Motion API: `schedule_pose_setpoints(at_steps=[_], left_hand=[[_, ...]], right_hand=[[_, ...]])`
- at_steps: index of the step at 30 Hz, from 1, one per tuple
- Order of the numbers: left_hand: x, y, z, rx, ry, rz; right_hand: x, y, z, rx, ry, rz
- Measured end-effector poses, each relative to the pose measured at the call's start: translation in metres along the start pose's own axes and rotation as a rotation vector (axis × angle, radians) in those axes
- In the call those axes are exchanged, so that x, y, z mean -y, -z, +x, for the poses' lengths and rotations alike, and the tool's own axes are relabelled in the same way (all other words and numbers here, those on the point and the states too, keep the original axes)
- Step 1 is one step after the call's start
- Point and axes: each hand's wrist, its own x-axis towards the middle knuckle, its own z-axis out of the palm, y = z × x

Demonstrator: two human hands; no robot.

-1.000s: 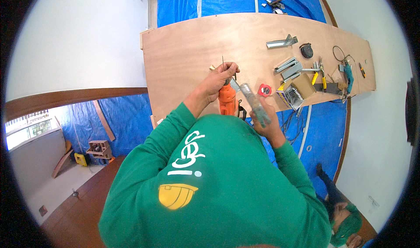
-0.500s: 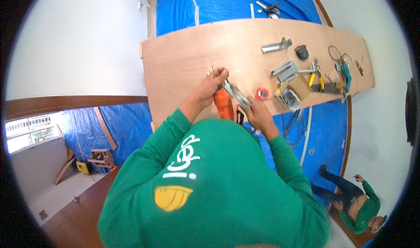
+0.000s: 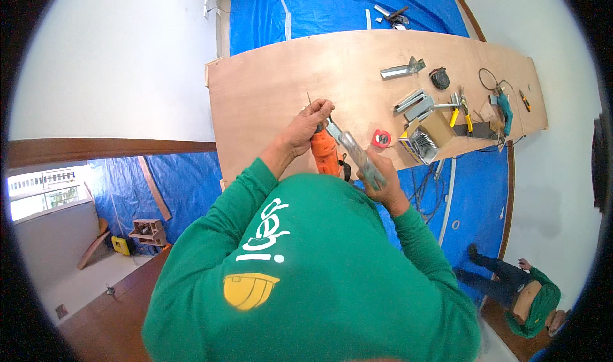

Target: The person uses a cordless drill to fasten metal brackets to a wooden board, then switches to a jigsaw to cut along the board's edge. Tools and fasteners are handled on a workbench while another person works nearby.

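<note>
Two hands: being worked over a plywood board (image 3: 268,87).
Surroundings: metal brackets (image 3: 414,103), red tape measure (image 3: 381,138), open box (image 3: 423,141) being left nearby.
Left hand (image 3: 306,127): being closed on an orange drill (image 3: 324,154).
Right hand (image 3: 377,177): being clenched around a metal strip (image 3: 354,154).

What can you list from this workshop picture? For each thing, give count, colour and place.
Plywood board: one, light brown, across the blue floor sheet.
Power drill: one, orange, at the board's near edge.
Metal bracket: one, grey, in the right hand.
Tape measure: one, red, beside the box.
Cardboard box: one, brown, right part of the board.
Pliers: one, yellow handles, beyond the box.
Another person: one, in green, lower right floor.
Left hand: grip closed at the drill's tip.
Right hand: grip closed on the bracket.
</note>
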Motion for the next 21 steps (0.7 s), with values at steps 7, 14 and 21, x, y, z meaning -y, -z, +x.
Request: schedule_pose_setpoints(at_steps=[7,14,21], left_hand=[[0.006,-0.003,-0.007,-0.055,-0.086,0.077],[0.001,0.0,-0.002,-0.006,0.03,-0.023],[0.003,0.008,0.003,0.004,-0.044,0.021]], right_hand=[[0.01,0.005,0.0,0.005,-0.216,0.078],[-0.001,0.007,0.007,0.165,-0.251,-0.177],[0.0,0.013,0.001,0.041,0.009,0.025]])
